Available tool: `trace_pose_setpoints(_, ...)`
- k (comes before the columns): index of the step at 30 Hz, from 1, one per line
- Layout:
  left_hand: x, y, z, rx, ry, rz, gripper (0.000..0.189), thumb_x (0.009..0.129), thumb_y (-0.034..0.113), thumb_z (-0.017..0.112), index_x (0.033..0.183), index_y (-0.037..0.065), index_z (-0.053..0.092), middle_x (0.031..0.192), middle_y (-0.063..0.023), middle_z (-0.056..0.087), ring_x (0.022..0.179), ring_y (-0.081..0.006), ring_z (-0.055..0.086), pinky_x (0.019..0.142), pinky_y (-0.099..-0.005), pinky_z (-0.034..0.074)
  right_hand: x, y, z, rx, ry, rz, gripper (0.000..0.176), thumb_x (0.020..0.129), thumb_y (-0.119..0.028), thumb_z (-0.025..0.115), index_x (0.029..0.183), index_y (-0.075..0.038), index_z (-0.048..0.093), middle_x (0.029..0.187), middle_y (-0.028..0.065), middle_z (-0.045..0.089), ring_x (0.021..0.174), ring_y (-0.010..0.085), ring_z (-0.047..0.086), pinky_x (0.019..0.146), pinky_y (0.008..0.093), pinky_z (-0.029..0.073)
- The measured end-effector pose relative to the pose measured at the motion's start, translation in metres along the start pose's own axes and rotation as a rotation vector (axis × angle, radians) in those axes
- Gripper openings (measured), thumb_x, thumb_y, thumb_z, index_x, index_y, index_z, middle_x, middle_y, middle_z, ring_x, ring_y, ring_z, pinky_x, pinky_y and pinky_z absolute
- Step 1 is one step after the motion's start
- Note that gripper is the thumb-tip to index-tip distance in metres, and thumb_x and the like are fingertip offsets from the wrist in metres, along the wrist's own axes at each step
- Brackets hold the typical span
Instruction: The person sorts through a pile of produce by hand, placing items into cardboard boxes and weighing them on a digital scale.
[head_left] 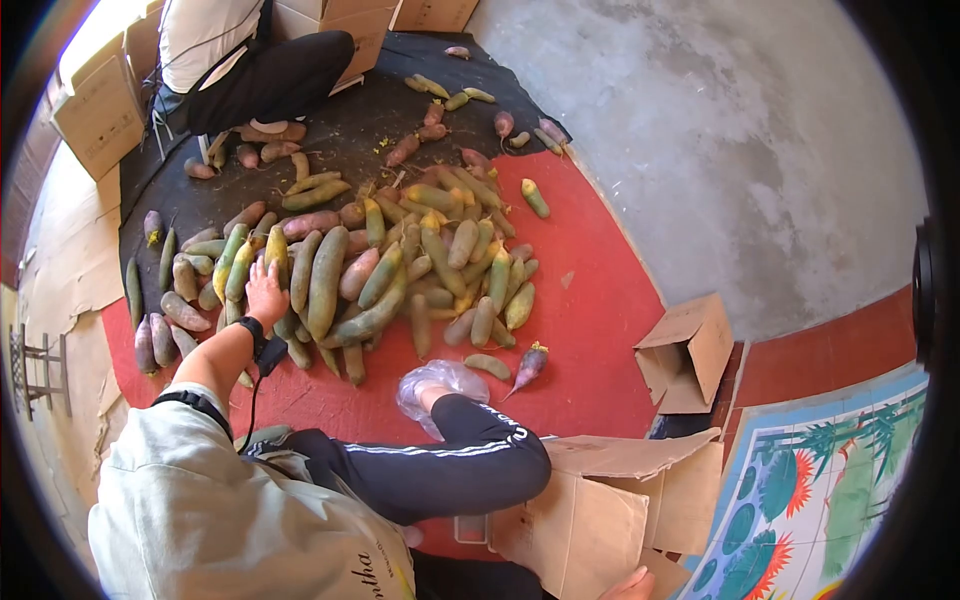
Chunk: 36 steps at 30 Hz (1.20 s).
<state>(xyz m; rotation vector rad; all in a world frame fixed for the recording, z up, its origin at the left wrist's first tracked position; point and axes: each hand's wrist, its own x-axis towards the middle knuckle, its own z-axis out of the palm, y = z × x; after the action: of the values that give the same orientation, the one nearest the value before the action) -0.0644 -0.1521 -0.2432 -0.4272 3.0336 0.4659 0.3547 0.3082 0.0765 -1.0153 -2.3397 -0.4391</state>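
My left hand (pixel 267 292) lies on the big heap of radishes, fingers stretched out and apart, touching the ones beneath them. Just beyond the fingertips is a yellow-green radish (pixel 277 250). A long green radish (pixel 325 283) lies to the right of the hand, and another green radish (pixel 240 270) to its left. At the bottom edge of the view, my right hand (pixel 632 585) is partly cut off. Its fingers are closed at the flap of an open cardboard box (pixel 575 520) beside my leg. What lies inside that box is hidden from here.
A red mat (pixel 590 270) and a black sheet (pixel 400 70) lie under the radishes. A co-worker (pixel 270 80) sits at the upper left near cardboard boxes. A smaller open box (pixel 685 355) stands at right. One purple radish (pixel 530 367) lies near my plastic-covered foot (pixel 435 390).
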Motion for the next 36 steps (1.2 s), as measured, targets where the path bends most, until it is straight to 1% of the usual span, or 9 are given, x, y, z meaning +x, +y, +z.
trace_pose_setpoints(8,0.053,0.015,-0.017,0.036,-0.023,0.068,0.069,0.069,0.014,0.062,0.132,0.014,0.035,0.144,-0.0101,0.019,0.132,-0.0301,0.019,0.101,-0.0509,0.027,-0.003,-0.028,-0.012,0.003,0.087,-0.037,0.03,0.09,-0.026,0.047,0.084,0.002,0.057,0.076,0.021,0.056,0.072,0.0392,0.051,0.066,0.0446,0.042)
trace_pose_setpoints(12,0.079,0.017,-0.009,0.064,-0.108,0.052,0.068,0.071,0.011,0.057,0.134,0.014,0.033,0.145,-0.0094,0.016,0.133,-0.0299,0.018,0.1,-0.0527,0.027,-0.014,-0.025,-0.014,-0.19,0.113,-0.041,0.028,0.09,-0.026,0.048,0.096,-0.001,0.059,0.09,0.0181,0.059,0.083,0.0375,0.053,0.074,0.0439,0.043)
trace_pose_setpoints(17,0.088,0.021,-0.021,0.153,-0.306,0.058,0.065,0.073,0.014,0.055,0.134,0.012,0.034,0.145,-0.0115,0.013,0.128,-0.0317,0.028,0.1,-0.0381,0.035,-0.022,-0.025,-0.026,-0.262,0.154,-0.051,0.028,0.09,-0.027,0.048,0.101,-0.002,0.057,0.094,0.0164,0.059,0.088,0.037,0.053,0.078,0.0448,0.043)
trace_pose_setpoints(20,0.091,0.03,-0.035,0.234,-0.315,0.069,0.058,0.069,0.01,0.061,0.124,0.006,0.043,0.127,-0.0146,0.035,0.113,-0.0312,0.043,0.091,-0.0384,0.042,-0.026,-0.027,-0.031,-0.272,0.132,-0.056,0.029,0.09,-0.026,0.048,0.101,-0.001,0.056,0.094,0.0174,0.059,0.087,0.0379,0.053,0.078,0.0452,0.043)
trace_pose_setpoints(24,0.112,0.008,-0.006,0.266,-0.171,0.127,0.052,0.067,0.009,0.064,0.116,0.004,0.048,0.116,-0.0164,0.041,0.104,-0.0314,0.049,0.085,-0.0381,0.045,-0.029,-0.03,-0.03,-0.228,0.158,-0.062,0.028,0.09,-0.026,0.048,0.1,-0.001,0.056,0.094,0.0188,0.058,0.086,0.0388,0.053,0.076,0.0461,0.043)
trace_pose_setpoints(28,0.096,0.008,-0.024,0.139,-0.11,0.157,0.054,0.065,0.013,0.068,0.114,0.003,0.046,0.11,-0.0195,0.048,0.099,-0.0333,0.054,0.083,-0.0374,0.046,-0.031,-0.033,-0.029,-0.197,0.174,-0.1,0.03,0.09,-0.027,0.047,0.099,0.0,0.055,0.095,0.019,0.057,0.085,0.0386,0.053,0.075,0.0459,0.044)
trace_pose_setpoints(30,0.101,0.0,-0.015,0.243,-0.283,0.201,0.061,0.065,0.019,0.07,0.117,0.003,0.043,0.106,-0.0184,0.055,0.098,-0.0311,0.056,0.082,-0.0368,0.047,-0.031,-0.037,-0.029,-0.186,0.188,-0.101,0.03,0.09,-0.028,0.047,0.099,0.0,0.055,0.095,0.019,0.057,0.085,0.0385,0.053,0.075,0.0459,0.044)
trace_pose_setpoints(31,0.092,0.0,-0.019,0.267,-0.246,0.26,0.062,0.063,0.031,0.074,0.113,0.004,0.048,0.102,-0.0164,0.06,0.095,-0.0289,0.059,0.081,-0.0363,0.048,-0.032,-0.038,-0.029,-0.176,0.2,-0.103,0.031,0.091,-0.028,0.046,0.099,0.001,0.054,0.095,0.0191,0.057,0.085,0.0384,0.053,0.075,0.046,0.044)
trace_pose_setpoints(36,0.059,0.029,-0.048,0.462,-0.434,0.425,0.059,0.057,0.041,0.077,0.101,0.005,0.062,0.101,-0.0148,0.06,0.094,-0.0281,0.059,0.08,-0.0349,0.048,-0.037,-0.039,-0.026,-0.147,0.19,-0.094,0.03,0.09,-0.027,0.046,0.099,0.001,0.054,0.095,0.0195,0.056,0.085,0.038,0.053,0.075,0.0467,0.043)
